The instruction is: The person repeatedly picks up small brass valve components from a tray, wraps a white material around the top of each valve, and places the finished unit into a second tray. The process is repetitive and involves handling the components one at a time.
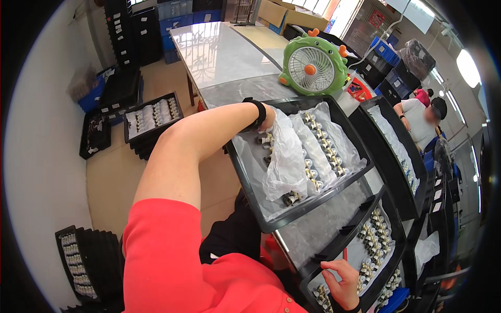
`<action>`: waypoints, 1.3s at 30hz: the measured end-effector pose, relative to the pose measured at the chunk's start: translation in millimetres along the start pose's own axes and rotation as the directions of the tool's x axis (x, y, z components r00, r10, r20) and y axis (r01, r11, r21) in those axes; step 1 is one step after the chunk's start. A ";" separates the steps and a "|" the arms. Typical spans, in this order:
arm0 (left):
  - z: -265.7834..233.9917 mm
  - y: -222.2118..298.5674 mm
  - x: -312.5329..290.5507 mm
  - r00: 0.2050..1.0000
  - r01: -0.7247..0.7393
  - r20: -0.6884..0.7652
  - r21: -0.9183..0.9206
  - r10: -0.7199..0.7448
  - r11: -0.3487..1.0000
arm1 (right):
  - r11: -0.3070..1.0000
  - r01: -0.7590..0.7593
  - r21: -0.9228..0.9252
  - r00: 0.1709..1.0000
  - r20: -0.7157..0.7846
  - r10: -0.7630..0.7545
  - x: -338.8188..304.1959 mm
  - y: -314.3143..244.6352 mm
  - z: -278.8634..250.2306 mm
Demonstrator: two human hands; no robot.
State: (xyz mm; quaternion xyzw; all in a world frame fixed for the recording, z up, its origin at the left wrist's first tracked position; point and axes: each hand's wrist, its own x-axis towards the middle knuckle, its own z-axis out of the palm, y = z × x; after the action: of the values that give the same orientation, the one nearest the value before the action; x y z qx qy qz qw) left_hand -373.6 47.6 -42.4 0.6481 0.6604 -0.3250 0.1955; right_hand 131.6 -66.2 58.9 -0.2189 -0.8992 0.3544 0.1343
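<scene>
You seem to be settling the paper (286,161) at your left hand (268,118), whose hidden grip I cannot tell, over parts (291,198) in the tray (318,201) below it, while your right hand (342,281) is loosely curled, apparently empty, near another tray (355,229); the next move likely needs gentle smoothing.
</scene>
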 end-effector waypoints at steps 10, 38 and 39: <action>4.4 50.0 -67.9 0.876 0.207 -0.419 -0.118 -0.237 0.971 | 0.999 0.050 -0.021 0.998 -0.041 -0.051 -6.1 4.3 -4.2; 31.6 27.6 -175.4 0.809 -0.360 -0.569 -0.289 0.143 0.887 | 0.959 0.249 -0.136 0.968 0.034 -0.247 67.2 -2.7 -6.6; 34.3 27.8 -183.2 0.823 -0.360 -0.551 -0.313 0.141 0.879 | 0.949 0.278 -0.145 0.960 0.034 -0.276 79.9 -10.9 -4.6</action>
State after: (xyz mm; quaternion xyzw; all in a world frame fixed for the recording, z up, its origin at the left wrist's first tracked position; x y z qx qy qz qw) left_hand -336.6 -110.8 52.7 0.7388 0.6475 0.0321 0.1842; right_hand 60.8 -31.6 76.6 -0.0975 -0.9457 0.2655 0.1601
